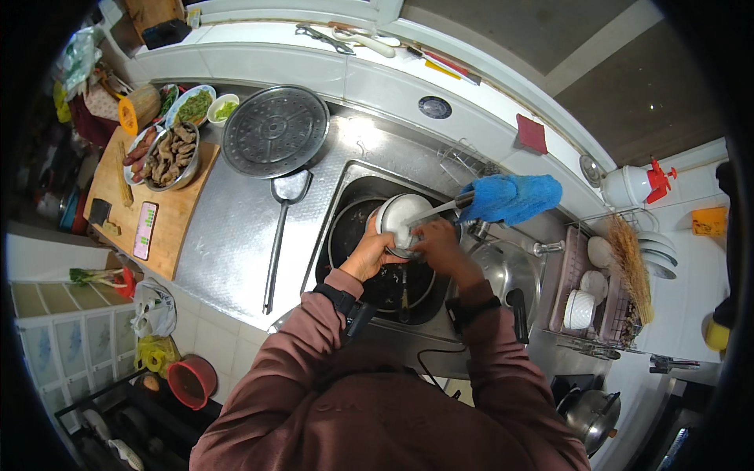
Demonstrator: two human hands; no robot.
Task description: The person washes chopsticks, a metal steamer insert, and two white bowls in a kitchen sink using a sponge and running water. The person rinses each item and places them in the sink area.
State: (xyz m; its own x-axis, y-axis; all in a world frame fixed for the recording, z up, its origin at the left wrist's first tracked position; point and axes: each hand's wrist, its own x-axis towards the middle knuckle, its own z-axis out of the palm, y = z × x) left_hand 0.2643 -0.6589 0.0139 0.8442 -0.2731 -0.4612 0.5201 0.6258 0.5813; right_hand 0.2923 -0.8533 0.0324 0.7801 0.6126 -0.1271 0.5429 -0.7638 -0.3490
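Observation:
My left hand (368, 253) holds a white bowl (396, 221) tilted above the sink (323, 250). Water runs from the faucet (464, 200) into the bowl. At the bowl's right side are the curled fingers of my right hand (439, 247); motion blur hides whether they grip anything. Below both hands, a large dark wok (353, 229) fills much of the left basin, and a utensil with a slim handle (404, 297) stands in it. A blue cloth (512, 197) drapes over the faucet's body.
A perforated steamer plate (275, 130) and a metal wok spatula (280, 235) lie on the steel counter at left. Beyond them, a wooden cutting board (168, 235) carries a phone (145, 231) and a bowl of brown food pieces (174, 156). A dish rack (566, 282) stands right.

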